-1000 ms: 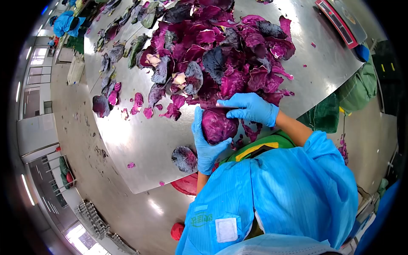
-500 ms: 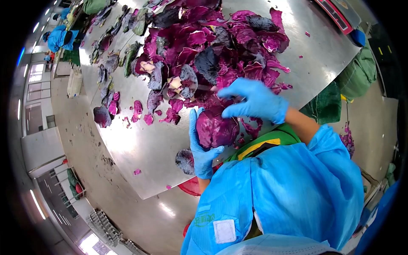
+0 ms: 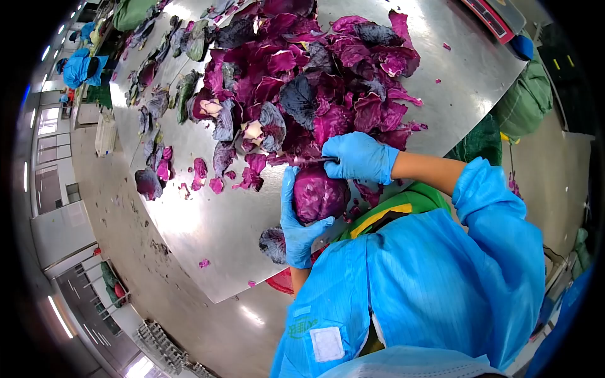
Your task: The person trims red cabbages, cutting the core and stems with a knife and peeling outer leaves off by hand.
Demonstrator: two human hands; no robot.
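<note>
A trimmed red cabbage head [image 3: 321,194] rests at the near edge of the metal table. My left hand [image 3: 297,232], blue-gloved, cups it from the left and below, thumb along the near side. Just above the cabbage, my right hand [image 3: 362,157], also gloved, is closed around the dark handle of a knife [image 3: 329,159]. Its thin blade points left across the cabbage's top; whether it touches cannot be made out. Beyond both hands lies a large heap of loose purple cabbage leaves [image 3: 277,75]. A single dark leaf [image 3: 273,245] lies left of my left hand.
Scattered leaves and scraps [image 3: 149,183] lie on the left of the metal table [image 3: 208,252]. A red-edged device [image 3: 488,22] stands at the far right corner, near a green sack [image 3: 524,101]. A co-worker in blue [image 3: 82,66] is at the far left.
My right hand has gone from spread fingers to a closed grip on the knife, its blade now across the cabbage's top. My left hand keeps its hold on the cabbage.
</note>
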